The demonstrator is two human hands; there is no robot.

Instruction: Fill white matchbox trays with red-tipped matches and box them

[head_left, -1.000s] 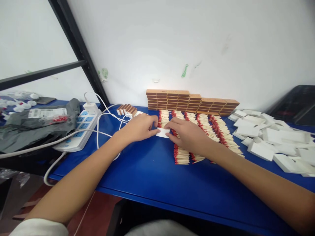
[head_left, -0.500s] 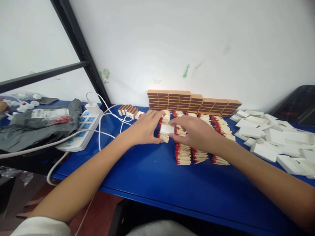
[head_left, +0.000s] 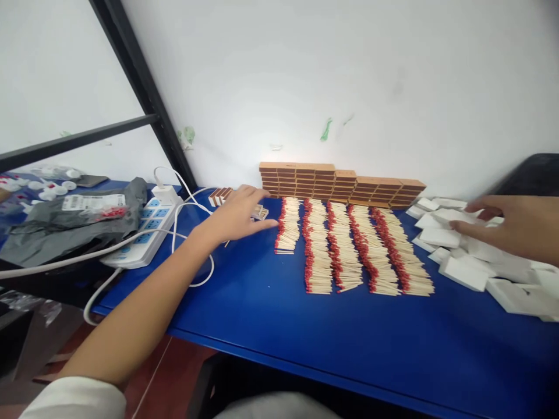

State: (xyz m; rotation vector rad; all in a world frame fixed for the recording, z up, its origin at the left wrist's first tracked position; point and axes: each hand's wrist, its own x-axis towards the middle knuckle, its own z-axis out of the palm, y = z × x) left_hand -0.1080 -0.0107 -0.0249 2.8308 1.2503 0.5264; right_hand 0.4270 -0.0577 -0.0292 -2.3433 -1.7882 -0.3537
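My left hand (head_left: 238, 214) is over the blue table, left of the shortest row of red-tipped matches (head_left: 288, 224). Its thumb and fingers are spread, with no grip to be seen. A small matchbox tray (head_left: 260, 212) shows in the gap between thumb and fingers, partly covered by the hand. Over at the right, my right hand (head_left: 513, 224) is above a loose pile of white matchbox trays (head_left: 465, 270), thumb and fingertips apart. Several longer rows of matches (head_left: 318, 256) lie side by side between the hands.
Brown matchboxes (head_left: 305, 179) are stacked against the wall, and a few more (head_left: 218, 196) stand behind my left hand. A white power strip (head_left: 146, 233) with looping cables and a grey plastic bag (head_left: 74, 218) occupy the left. A dark object (head_left: 535, 177) leans at back right.
My right hand has left the match rows and moved right to the tray pile; the white tray it held there is gone from that spot. My left hand has shifted slightly left.
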